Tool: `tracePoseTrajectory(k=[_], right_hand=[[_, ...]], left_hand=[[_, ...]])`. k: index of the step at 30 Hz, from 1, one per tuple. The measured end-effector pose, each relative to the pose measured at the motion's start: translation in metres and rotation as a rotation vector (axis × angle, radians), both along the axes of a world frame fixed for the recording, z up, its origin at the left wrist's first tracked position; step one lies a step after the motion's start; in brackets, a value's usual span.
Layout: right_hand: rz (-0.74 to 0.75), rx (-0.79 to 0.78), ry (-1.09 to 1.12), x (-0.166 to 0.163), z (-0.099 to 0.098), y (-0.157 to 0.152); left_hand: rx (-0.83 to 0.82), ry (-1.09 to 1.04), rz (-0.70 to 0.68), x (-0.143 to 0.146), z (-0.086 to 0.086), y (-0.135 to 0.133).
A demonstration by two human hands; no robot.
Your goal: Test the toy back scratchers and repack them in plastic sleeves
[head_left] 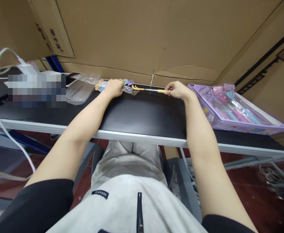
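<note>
My left hand [114,87] is closed on a clear plastic bag [129,90] of small pastel rakes at the far edge of the black table [142,113]. Blue and purple rake heads [128,82] stick out past my fingers. My right hand [177,89] pinches the orange handle end of a thin yellow-headed rake [145,89]. The rake lies level between both hands, its yellow claw at the bag's mouth.
A purple tray box [231,110] of pink and blue tools sits at the right. Empty clear bags [80,90] lie at the left beside a white charger and cable [1,97]. Cardboard sheets [144,38] wall the back. My lap is below the table edge.
</note>
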State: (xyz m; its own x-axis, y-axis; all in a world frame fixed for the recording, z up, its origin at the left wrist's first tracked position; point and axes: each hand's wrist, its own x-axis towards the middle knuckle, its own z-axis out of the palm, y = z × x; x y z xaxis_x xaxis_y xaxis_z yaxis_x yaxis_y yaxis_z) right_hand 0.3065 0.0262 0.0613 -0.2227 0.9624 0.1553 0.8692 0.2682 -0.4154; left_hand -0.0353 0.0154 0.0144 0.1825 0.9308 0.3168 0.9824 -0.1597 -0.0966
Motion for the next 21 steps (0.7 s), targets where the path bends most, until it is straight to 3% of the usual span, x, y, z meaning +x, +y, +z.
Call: tracePoseTrajectory(k=[9,21], right_hand=[[0.017,0.014,0.0,0.001,0.008,-0.011],[0.101,0.009,0.053,-0.017,0.002,-0.013]], left_hand=[[-0.01,-0.02,0.009,-0.003,-0.001,0.002],[-0.027,-0.075,-0.155,0.005,-0.005,0.004]])
